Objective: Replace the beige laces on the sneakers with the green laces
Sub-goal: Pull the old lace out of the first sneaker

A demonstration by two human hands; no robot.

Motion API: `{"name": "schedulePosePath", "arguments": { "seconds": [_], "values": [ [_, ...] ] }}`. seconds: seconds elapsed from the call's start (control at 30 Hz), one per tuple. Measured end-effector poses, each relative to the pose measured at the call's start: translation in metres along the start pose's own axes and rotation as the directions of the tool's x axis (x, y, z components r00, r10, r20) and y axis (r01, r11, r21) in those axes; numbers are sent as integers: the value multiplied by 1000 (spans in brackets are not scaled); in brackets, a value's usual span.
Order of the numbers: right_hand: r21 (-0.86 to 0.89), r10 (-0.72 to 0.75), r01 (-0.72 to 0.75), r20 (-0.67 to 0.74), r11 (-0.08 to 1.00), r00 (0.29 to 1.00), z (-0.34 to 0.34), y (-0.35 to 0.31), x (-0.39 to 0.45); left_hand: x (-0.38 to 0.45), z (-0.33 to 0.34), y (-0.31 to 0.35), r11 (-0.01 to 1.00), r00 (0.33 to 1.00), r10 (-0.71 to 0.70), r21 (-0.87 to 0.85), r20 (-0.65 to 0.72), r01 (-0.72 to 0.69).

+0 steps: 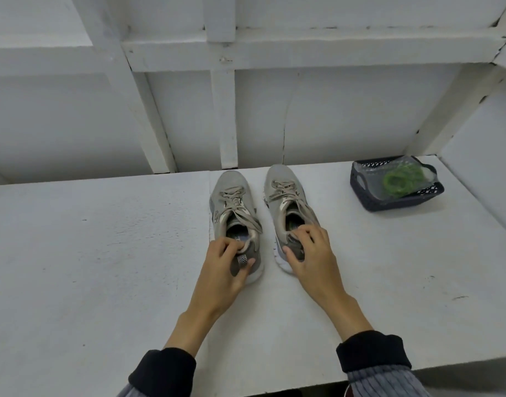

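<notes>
Head view: left hand (227,260) and right hand (309,250) fingers curled, seemingly gripping sneakers' (234,213) heels

Matt white-painted worktop (102,253), scuffed; soft cloth sneakers (234,213) – flat woven beige laces (237,200); dark perforated plastic basket (369,193); glossy clear wrap (389,171).

Some small letters inside the left sneaker (236,222), just past the left hand (227,263), too blurry to read.
</notes>
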State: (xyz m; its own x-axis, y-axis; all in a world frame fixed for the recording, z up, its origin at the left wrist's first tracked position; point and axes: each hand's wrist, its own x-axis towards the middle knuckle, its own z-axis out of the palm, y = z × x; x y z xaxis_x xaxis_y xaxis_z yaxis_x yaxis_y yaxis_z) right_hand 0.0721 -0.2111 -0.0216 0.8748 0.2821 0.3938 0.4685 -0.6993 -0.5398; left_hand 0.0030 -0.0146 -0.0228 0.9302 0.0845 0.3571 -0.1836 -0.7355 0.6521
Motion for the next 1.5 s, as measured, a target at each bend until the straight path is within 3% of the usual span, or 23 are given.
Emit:
{"name": "schedulePosePath", "arguments": {
  "seconds": [0.17,0.43,0.6,0.9,1.0,1.1,1.2,1.27,1.5],
  "values": [
    [13,68,-68,13,998,998,-20,46,42,37,18,7,999,999,-37,-19,-16,37],
    [37,54,-56,42,998,998,-39,97,71,56,43,7,999,998,-54,-6,-26,54],
    [19,20,-19,-46,1000,999,-33,84,73,58,38,6,995,995,-96,15,6,96],
    [-46,28,-36,-166,998,986,-1,26,74,68,-2,11,994,965,-107,22,238,105],
    [137,68,-59,-68,989,995,11,11,75,72,-6,8,954,983,-162,-240,89,179],
    [334,187,-227,150,915,971,21,0,83,82,-3,-2,888,937,-328,-379,-124,261],
    [460,289,-380,256,802,922,31,-4,89,92,1,-15,793,871,-488,-442,-50,419],
    [507,324,-423,275,752,905,38,-4,90,96,7,-22,757,858,-513,-456,29,469],
    [544,396,-410,151,732,906,50,-1,82,99,8,-28,842,901,-433,-343,27,415]
  ]
}}
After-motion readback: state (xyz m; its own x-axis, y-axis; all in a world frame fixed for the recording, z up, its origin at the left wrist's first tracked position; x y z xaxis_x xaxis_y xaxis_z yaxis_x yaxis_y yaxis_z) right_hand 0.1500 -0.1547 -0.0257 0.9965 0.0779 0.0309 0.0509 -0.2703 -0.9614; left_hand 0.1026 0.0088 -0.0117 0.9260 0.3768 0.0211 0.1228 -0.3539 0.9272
